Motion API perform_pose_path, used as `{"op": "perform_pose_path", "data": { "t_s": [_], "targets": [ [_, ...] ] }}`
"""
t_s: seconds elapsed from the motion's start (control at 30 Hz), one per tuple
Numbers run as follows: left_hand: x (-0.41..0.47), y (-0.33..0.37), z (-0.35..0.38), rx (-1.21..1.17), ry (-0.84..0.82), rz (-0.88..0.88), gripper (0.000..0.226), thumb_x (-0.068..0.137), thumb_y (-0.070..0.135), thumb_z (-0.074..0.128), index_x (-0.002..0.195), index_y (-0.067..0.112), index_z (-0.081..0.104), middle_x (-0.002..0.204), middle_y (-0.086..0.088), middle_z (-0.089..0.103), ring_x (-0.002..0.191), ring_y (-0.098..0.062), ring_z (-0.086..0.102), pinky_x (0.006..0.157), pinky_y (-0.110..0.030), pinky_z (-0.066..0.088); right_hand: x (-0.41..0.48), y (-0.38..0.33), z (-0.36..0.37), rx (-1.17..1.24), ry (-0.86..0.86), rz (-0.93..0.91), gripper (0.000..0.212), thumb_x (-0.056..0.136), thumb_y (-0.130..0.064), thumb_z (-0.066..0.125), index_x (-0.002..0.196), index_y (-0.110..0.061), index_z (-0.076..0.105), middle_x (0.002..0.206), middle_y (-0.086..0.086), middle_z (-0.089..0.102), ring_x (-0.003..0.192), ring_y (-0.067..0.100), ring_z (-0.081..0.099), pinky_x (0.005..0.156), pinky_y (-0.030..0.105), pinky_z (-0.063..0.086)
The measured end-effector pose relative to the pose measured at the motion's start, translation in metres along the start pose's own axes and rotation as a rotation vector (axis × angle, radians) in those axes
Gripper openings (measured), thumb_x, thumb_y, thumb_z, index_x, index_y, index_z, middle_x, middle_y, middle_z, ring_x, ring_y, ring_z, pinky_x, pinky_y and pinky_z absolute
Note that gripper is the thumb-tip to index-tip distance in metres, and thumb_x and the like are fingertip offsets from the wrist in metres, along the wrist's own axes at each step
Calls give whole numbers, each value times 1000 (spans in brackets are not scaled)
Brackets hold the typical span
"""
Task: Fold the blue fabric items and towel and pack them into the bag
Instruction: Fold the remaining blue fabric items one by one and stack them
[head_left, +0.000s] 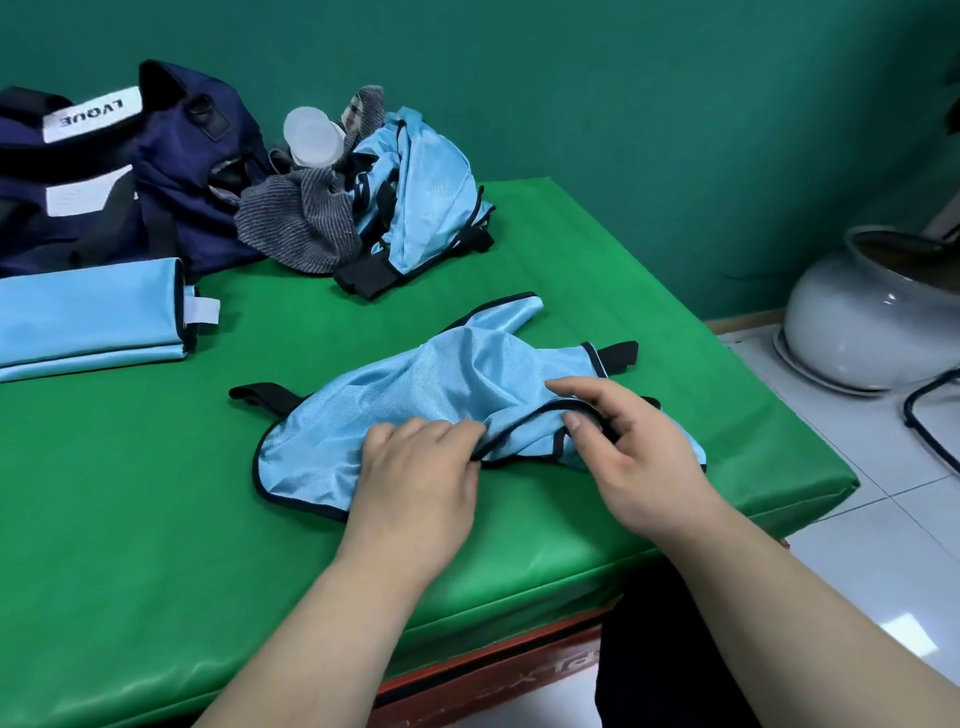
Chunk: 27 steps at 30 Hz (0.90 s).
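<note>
A light blue fabric item with black trim and black straps lies crumpled on the green table in front of me. My left hand pinches its black-trimmed edge near the middle. My right hand pinches the same edge further right, thumb over the trim. A folded blue item lies at the left edge. Another crumpled blue item sits at the back beside a grey striped towel. The navy bag stands at the back left.
A translucent plastic cup lies on the towel pile next to the bag. To the right, off the table, a white ceramic pot stands on the tiled floor. The table's right edge runs close to my right hand.
</note>
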<state>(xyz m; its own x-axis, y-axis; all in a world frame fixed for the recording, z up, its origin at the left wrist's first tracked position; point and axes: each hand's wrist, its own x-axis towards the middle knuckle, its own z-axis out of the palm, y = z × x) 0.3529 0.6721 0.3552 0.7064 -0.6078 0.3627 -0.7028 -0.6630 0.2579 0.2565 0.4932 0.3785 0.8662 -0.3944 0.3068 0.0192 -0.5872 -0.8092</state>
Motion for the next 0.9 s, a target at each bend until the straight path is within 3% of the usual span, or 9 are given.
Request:
{"op": "perform_pose_path", "data": {
  "t_s": [0.07,0.13,0.27,0.53,0.6,0.67,0.73,0.83,0.9],
  "targets": [
    [2,-9,-2,-10,-24,6,22,80,21,72,97,29,62,82,11,65,85,-22,60,76,-38,35,2,3,1,10,11,40,45,98,-9,56,106,-53,58,73,-18,60,57,4,47,57,14,39],
    [3,-15,-7,-30,-53,12,26,82,26,72,106,31,63,91,13,66,92,-21,60,80,-37,34,3,4,4,30,19,75,50,97,-6,53,105,-54,58,65,-13,50,50,8,37,49,18,34],
    [4,-15,-14,-62,-94,4,33,88,38,68,120,35,60,103,15,66,103,-17,56,81,-31,21,6,1,10,11,24,101,47,97,-6,52,105,-52,58,59,-13,48,46,6,35,47,14,31],
    [3,-35,-44,-278,-272,-52,29,99,32,54,118,48,39,104,15,50,107,-12,35,87,-28,25,5,6,7,-78,18,134,50,95,-6,50,105,-54,58,68,-8,54,47,7,36,48,16,33],
    [1,-51,-57,-367,-294,-110,34,97,33,58,115,53,37,105,16,48,117,-14,39,95,-32,34,3,5,6,-171,-71,99,43,96,-9,50,113,-47,61,66,-13,56,55,2,46,57,11,36],
    [-4,-61,-63,-333,-330,-117,38,97,33,58,115,56,36,101,23,46,117,-15,40,98,-35,36,1,4,7,-293,-160,35,40,96,-10,50,120,-39,63,69,-10,60,78,1,54,91,17,43],
    [-9,-63,-62,-239,-362,-63,37,97,32,56,122,54,39,99,26,49,115,-13,41,97,-31,31,0,3,7,-373,-227,-37,39,95,-9,49,123,-32,64,75,-12,64,88,3,57,120,29,23],
    [-16,-55,-58,-137,-326,53,48,86,44,55,133,47,44,111,29,49,117,-3,43,100,-28,23,-1,4,7,-447,-279,-69,45,88,-18,42,125,-33,64,107,-17,69,107,-2,57,124,40,13],
    [-20,-47,-56,-120,-266,76,56,81,50,58,135,44,46,113,28,48,116,-2,42,98,-26,20,-4,3,6,-446,-280,-86,49,83,-19,43,125,-34,63,108,-21,64,108,-6,54,122,47,19]
  ]
}}
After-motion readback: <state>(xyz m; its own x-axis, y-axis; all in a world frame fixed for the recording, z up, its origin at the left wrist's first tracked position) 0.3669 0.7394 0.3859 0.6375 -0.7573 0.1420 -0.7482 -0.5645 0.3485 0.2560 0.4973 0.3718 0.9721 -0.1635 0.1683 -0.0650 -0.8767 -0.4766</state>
